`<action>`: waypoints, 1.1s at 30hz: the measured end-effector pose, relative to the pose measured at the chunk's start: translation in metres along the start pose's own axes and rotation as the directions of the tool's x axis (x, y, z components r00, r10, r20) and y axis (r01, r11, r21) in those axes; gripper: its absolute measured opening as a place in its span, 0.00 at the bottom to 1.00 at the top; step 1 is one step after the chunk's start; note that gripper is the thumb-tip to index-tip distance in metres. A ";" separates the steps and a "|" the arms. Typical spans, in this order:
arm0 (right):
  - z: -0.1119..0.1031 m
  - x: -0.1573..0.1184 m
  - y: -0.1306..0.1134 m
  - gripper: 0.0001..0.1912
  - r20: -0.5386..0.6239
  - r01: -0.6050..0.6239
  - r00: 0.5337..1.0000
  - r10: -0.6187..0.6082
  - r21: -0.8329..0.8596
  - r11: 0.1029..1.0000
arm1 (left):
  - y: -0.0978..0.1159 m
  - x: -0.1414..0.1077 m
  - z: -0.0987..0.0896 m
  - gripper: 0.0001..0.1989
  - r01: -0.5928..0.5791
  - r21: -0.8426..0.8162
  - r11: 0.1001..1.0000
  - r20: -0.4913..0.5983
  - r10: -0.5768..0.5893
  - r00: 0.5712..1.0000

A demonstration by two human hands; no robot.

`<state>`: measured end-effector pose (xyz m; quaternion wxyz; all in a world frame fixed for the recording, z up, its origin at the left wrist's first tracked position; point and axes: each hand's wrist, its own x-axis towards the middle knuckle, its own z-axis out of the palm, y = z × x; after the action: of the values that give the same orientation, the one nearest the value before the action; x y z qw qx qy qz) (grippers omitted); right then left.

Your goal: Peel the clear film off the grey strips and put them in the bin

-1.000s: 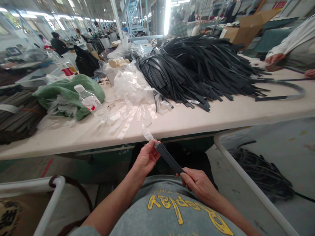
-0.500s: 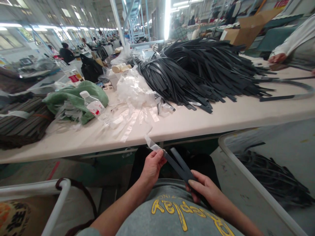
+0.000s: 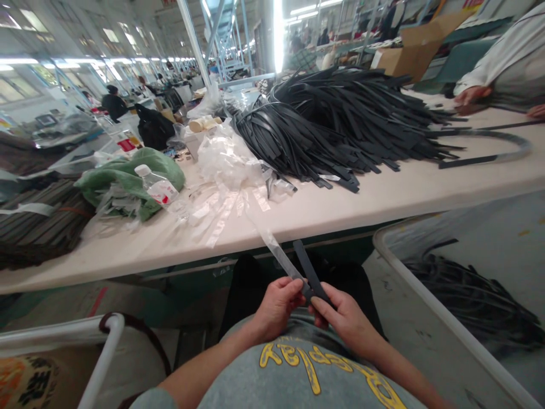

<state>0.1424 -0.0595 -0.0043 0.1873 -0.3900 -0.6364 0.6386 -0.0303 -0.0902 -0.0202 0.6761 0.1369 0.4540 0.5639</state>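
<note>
Both my hands meet over my lap, in front of the table edge. My right hand (image 3: pixel 336 309) pinches a dark grey strip (image 3: pixel 310 267), whose free end points up toward the table. Close beside it, my left hand (image 3: pixel 283 301) is closed on a translucent film strip (image 3: pixel 279 251) at the dark strip's side. The film runs up past my fingers to the table's edge. Where the film and the dark strip meet is partly hidden by my fingertips.
A large heap of dark strips (image 3: pixel 340 122) lies on the table (image 3: pixel 383 196). Left of it are crumpled clear film (image 3: pixel 227 159), a plastic bottle (image 3: pixel 157 184) and green cloth (image 3: pixel 117 173). A bin (image 3: pixel 395 255) with dark strips stands right. A co-worker's hand (image 3: pixel 472 95) rests at far right.
My left hand has moved down and right, close to my right hand, and more of the film now shows above it. My right hand has shifted slightly left and up.
</note>
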 end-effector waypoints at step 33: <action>-0.049 -0.066 0.069 0.19 -0.231 -0.102 0.972 0.044 -0.243 0.965 | -0.032 -0.004 0.027 0.19 0.030 0.262 0.965 0.043 -0.043 0.998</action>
<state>0.2377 -0.0831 -0.0482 0.1827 -0.5035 -0.6726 0.5106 0.0112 -0.0956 -0.0257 0.6732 0.2300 0.5104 0.4831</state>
